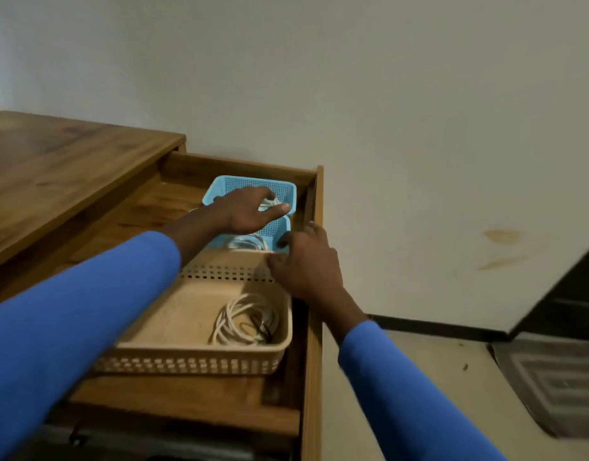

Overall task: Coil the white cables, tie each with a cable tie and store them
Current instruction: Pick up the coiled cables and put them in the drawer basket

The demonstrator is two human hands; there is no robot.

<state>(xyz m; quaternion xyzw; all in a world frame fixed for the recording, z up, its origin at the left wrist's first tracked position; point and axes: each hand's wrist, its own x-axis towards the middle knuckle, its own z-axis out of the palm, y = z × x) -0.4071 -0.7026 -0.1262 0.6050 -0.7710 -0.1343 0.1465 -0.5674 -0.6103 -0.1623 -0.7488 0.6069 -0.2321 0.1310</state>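
your long blue sleeves reach from the near edge out over the open wooden drawer of the brown wooden desk. just past them, along the drawer's near edge, sits a beige perforated plastic basket. one coiled white cable lies in its right near corner, bound by a black cable tie; i judge that one finished and stored.

behind it, toward the drawer's far right corner, stand two baskets touching end to end. the nearer blue mesh basket holds another white cable coil. your right hand curls over its right rim, wedged beside the drawer's right wall, seemingly clasping the rim so the light plastic does not slide while the other hand works.

your left hand hovers over the far blue mesh basket, thumb stretched out and fingers arched. a white cable bundle shows between thumb and fingers, down inside that basket. whether you are pinching it or only resting on it, i cannot tell; blur hides the contact.

the sorting looks deliberate: one coil per basket keeps them from tangling. you seem close to the end, settling a coil into place. whether that bundle carries a tie is hidden under your hand.
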